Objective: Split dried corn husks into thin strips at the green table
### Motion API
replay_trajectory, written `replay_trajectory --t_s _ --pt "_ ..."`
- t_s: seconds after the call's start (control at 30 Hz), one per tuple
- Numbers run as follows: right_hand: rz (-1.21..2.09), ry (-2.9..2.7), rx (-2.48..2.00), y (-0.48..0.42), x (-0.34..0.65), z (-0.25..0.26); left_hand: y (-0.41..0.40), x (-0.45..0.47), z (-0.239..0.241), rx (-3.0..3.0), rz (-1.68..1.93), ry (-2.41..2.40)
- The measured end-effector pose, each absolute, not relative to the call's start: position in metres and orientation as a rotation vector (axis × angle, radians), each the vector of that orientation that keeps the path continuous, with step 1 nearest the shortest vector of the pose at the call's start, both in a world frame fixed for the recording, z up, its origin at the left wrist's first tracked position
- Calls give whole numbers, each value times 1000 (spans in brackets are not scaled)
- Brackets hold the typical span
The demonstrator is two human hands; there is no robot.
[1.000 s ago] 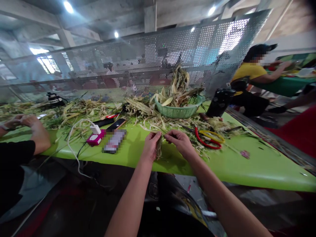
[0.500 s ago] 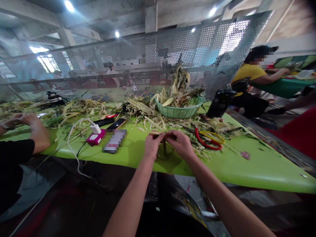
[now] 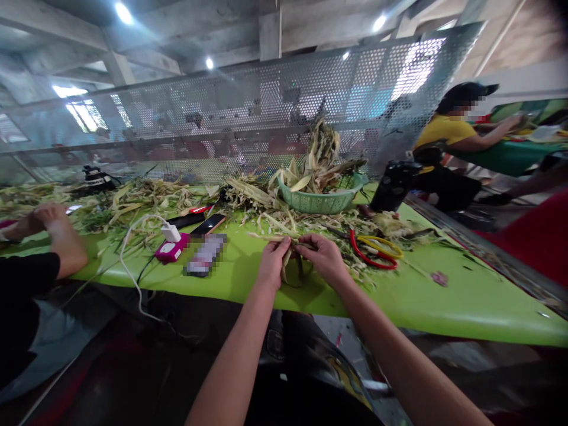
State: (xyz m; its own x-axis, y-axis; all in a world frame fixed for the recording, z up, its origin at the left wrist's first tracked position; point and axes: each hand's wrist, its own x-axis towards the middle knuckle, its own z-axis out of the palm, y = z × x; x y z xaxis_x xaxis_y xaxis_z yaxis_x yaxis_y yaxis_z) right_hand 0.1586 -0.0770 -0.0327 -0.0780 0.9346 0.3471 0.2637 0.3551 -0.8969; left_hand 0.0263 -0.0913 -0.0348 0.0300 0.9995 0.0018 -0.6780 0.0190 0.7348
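My left hand (image 3: pixel 274 260) and my right hand (image 3: pixel 323 255) are close together over the near part of the green table (image 3: pixel 248 278). Both are closed, pinching dried leaf strips (image 3: pixel 289 269) that run between the fingers and hang below in a loop. A pale strip end pokes out to the left past my left hand. Just right of my right hand lie red-and-yellow-handled scissors (image 3: pixel 375 251) among shredded plant scraps. Behind my hands stands a green plastic basket (image 3: pixel 320 201) heaped with dried husk-like leaves (image 3: pixel 322 151).
Left of my hands are a phone (image 3: pixel 205 254), a second phone (image 3: pixel 210 224) and a magenta power adapter (image 3: pixel 171 248) with a white cable. A black bottle-like object (image 3: pixel 394 184) stands right of the basket. A co-worker's hands (image 3: pixel 51 222) are at far left; another person sits at right.
My hands have parted slightly, and more of the leaf strips shows between and below them. The pale strip end now sticks out to the left.
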Motion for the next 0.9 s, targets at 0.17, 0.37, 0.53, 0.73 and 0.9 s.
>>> replay_trajectory --t_s 0.17,0.37,0.53,0.73,0.9 --pt "934 -1500 -1075 -76 157 -32 -89 27 -38 674 1449 597" --pt "1000 -1404 -975 -79 155 -29 -86 27 -44 705 1469 675" --pt "1075 -1396 -950 -79 158 -27 -90 27 -40 784 1406 671" --pt "971 -1468 -979 -84 157 -23 -92 25 -38 794 1417 665" --pt "908 -1433 -986 -84 160 -23 -89 24 -43 784 1436 676"
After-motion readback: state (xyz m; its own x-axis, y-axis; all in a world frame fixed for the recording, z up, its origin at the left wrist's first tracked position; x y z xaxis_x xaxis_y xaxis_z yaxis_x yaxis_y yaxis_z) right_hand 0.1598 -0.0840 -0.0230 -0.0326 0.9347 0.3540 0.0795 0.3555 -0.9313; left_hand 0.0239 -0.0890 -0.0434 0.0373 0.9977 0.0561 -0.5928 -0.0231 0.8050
